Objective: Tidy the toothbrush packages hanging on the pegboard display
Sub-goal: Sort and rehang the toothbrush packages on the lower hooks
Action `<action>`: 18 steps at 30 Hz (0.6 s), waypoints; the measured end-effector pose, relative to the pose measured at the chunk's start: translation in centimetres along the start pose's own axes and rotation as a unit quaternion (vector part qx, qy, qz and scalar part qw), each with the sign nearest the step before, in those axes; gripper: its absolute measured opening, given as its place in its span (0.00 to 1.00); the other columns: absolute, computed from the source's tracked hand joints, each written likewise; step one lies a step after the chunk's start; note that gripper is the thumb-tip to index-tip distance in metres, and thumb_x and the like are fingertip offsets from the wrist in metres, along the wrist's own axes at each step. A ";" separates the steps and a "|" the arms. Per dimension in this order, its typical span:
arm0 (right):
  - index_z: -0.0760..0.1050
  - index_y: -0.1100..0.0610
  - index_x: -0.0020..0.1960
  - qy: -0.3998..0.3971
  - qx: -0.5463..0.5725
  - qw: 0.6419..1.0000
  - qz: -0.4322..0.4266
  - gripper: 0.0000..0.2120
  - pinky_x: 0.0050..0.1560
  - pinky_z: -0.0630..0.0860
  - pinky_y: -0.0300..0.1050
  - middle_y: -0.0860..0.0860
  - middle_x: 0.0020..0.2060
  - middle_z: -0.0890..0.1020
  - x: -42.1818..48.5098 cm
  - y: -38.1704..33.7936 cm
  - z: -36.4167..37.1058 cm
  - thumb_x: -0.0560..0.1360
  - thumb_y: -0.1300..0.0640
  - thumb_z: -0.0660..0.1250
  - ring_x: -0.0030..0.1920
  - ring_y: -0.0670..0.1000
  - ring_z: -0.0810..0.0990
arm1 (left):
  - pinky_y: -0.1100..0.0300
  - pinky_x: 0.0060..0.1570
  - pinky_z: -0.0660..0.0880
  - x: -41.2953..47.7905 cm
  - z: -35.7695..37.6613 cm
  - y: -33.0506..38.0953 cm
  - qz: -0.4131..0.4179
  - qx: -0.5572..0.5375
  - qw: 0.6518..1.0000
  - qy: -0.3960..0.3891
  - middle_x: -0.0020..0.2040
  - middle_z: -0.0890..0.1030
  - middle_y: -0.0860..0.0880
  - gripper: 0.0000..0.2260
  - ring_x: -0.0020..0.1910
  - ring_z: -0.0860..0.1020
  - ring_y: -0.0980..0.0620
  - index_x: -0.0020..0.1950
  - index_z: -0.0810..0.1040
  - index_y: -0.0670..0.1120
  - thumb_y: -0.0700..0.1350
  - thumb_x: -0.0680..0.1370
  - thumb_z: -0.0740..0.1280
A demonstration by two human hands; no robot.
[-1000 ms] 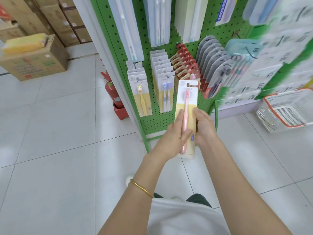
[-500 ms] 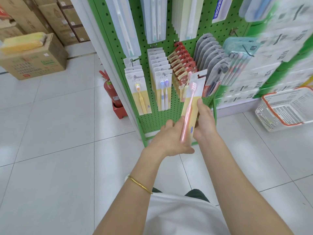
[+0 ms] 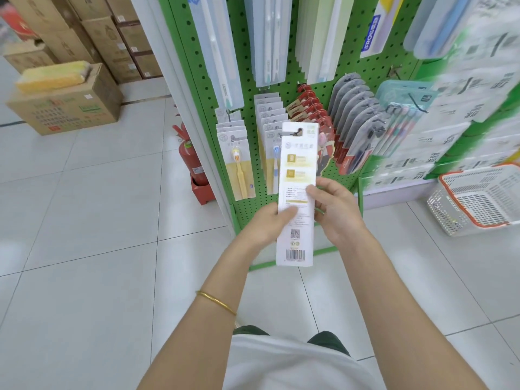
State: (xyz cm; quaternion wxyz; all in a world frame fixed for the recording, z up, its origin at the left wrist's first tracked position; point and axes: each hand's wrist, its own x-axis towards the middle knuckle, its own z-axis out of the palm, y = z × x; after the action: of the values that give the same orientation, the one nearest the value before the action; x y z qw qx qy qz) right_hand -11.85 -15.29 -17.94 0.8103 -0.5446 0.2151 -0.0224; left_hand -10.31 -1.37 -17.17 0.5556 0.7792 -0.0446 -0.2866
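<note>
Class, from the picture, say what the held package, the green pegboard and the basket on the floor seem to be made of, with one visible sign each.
Package: printed card, matt white; flat, with barcode and punched hang hole.
Pegboard: probably painted metal, green; even rows of holes.
Basket: likely plastic, white lattice walls with an orange rim.

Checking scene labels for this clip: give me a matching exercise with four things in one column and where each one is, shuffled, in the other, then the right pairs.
Things
1. white card toothbrush package with a barcode
2. red metal fire extinguisher
3. white plastic mesh basket with an orange rim
4. brown cardboard box

Places
A. on the floor, right of the green pegboard
B. gripped by the left hand and right hand
C. under a yellow pack
D. low down at the pegboard's left edge

Pairs: 1-B, 2-D, 3-A, 4-C.
</note>
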 end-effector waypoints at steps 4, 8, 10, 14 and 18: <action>0.79 0.57 0.48 -0.061 -0.027 0.998 0.013 0.07 0.38 0.76 0.43 0.50 0.39 0.84 -0.5 0.6 0.3 0.74 0.66 0.66 0.36 0.48 0.81 | 0.48 0.55 0.78 1.1 -2.2 2.2 0.041 -0.070 0.991 0.109 0.55 0.82 0.47 0.11 0.52 0.81 0.48 0.60 0.75 0.44 0.47 0.82 0.60; 0.78 0.58 0.47 -0.132 -0.042 0.989 0.045 0.06 0.41 0.75 0.45 0.51 0.41 0.84 -1.0 0.7 0.5 0.75 0.67 0.65 0.37 0.49 0.81 | 0.46 0.55 0.78 1.2 -4.6 3.9 0.086 -0.107 0.975 0.174 0.53 0.83 0.46 0.06 0.52 0.82 0.47 0.56 0.76 0.46 0.45 0.80 0.64; 0.78 0.57 0.47 -0.158 -0.038 0.985 0.050 0.06 0.43 0.75 0.46 0.51 0.41 0.85 -1.0 0.8 0.6 0.74 0.66 0.66 0.39 0.50 0.80 | 0.48 0.53 0.79 1.0 -5.2 4.0 0.087 -0.119 0.976 0.163 0.52 0.83 0.46 0.07 0.49 0.82 0.47 0.56 0.77 0.44 0.43 0.80 0.63; 0.77 0.55 0.44 -0.219 -0.010 0.972 0.079 0.10 0.48 0.75 0.49 0.52 0.44 0.83 -0.8 1.1 1.0 0.66 0.54 0.75 0.44 0.52 0.79 | 0.52 0.52 0.78 0.4 -5.4 3.5 0.085 -0.189 0.972 0.112 0.47 0.82 0.47 0.06 0.45 0.81 0.51 0.52 0.77 0.44 0.41 0.82 0.60; 0.70 0.66 0.62 -0.274 0.070 0.951 0.124 0.39 0.51 0.79 0.56 0.62 0.54 0.80 -0.6 1.8 1.9 0.61 0.47 0.80 0.52 0.60 0.80 | 0.53 0.51 0.77 0.2 -5.8 2.9 0.068 -0.265 0.958 0.083 0.45 0.82 0.48 0.06 0.46 0.80 0.50 0.52 0.76 0.44 0.41 0.82 0.60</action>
State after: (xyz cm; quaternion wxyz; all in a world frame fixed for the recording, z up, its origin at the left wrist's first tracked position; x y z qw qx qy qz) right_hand -12.06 -12.73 -18.76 0.8704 -0.4413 0.0482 0.2132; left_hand -6.55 2.35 -13.43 0.7619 0.6203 0.0263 -0.1844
